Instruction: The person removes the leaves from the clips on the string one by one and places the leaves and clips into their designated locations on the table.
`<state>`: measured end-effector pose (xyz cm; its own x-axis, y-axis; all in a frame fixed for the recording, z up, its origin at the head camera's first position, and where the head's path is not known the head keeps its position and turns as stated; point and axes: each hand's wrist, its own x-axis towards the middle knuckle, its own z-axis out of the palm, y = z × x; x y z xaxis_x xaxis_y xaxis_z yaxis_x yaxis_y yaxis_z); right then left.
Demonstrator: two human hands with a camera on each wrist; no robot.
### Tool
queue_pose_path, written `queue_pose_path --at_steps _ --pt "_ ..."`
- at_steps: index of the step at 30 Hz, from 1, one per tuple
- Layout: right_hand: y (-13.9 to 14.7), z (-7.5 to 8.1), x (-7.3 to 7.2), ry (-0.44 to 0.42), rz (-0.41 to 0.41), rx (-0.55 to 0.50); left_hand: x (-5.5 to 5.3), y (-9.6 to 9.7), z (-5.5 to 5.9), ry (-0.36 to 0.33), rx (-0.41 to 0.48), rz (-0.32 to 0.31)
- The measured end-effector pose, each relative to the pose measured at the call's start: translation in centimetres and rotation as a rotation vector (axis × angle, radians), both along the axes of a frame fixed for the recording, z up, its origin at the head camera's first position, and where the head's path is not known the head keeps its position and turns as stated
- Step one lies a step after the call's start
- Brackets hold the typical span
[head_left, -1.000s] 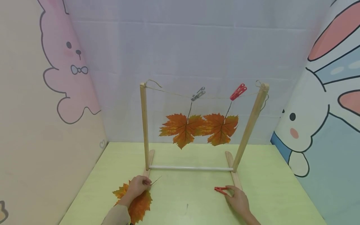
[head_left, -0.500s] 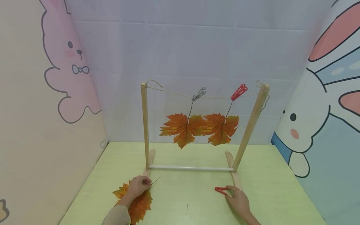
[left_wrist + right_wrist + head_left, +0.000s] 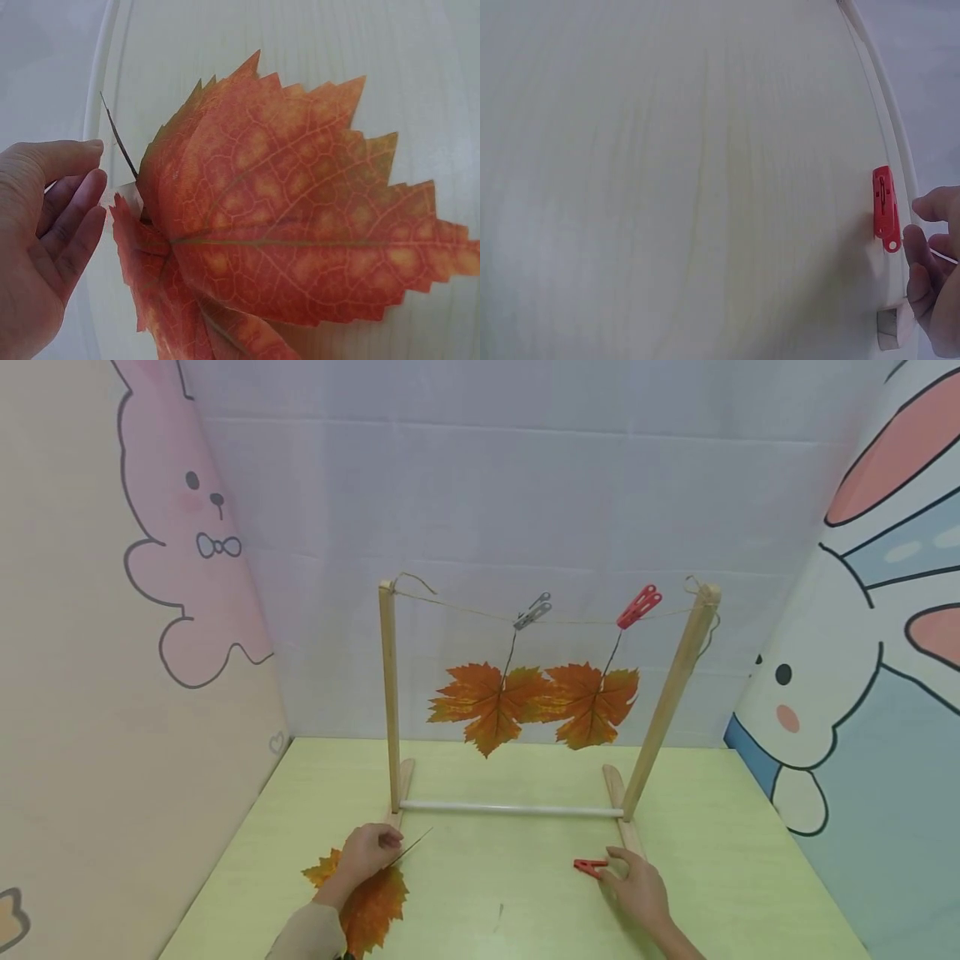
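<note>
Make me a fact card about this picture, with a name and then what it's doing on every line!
Left hand: grip open, near the loose leaf's stem
Right hand: grip open, beside the loose red clip
Loose leaf: on the table
Left hanging leaf: under a gray clip
Right hanging leaf: under a hanging red clip
String: runs between two wooden posts
Right wall: shows a cartoon rabbit

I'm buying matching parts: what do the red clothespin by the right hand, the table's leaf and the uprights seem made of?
Red clothespin: probably smooth plastic, uniformly coloured with an end hole. Leaf: perhaps matte fabric or thin plastic; veins and mottling look printed. Uprights: apparently unpainted wood, matte and tan.
</note>
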<state>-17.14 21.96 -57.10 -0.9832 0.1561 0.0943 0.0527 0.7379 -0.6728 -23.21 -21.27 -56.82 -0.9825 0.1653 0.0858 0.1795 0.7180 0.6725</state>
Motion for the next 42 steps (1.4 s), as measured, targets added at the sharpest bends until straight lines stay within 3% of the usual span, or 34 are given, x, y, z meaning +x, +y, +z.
queue_pose_path --at_steps 9,18,28,35,42 --pt "0.3 0.8 -0.8 0.035 0.052 -0.031 0.0 0.3 1.1 0.013 -0.047 -0.024" --pt "0.6 1.8 -1.5 0.074 0.077 -0.095 -0.1 0.5 2.3 0.072 -0.025 -0.058" --pt "0.7 2.9 -2.0 0.14 0.088 -0.107 -0.4 1.0 3.3 0.075 -0.014 -0.079" --pt "0.5 4.9 -2.3 0.163 0.118 -0.092 -0.7 1.3 5.4 0.128 0.011 -0.104" --pt "0.1 7.0 -2.6 0.236 0.164 -0.068 -1.7 0.8 8.0 0.188 -0.002 -0.087"
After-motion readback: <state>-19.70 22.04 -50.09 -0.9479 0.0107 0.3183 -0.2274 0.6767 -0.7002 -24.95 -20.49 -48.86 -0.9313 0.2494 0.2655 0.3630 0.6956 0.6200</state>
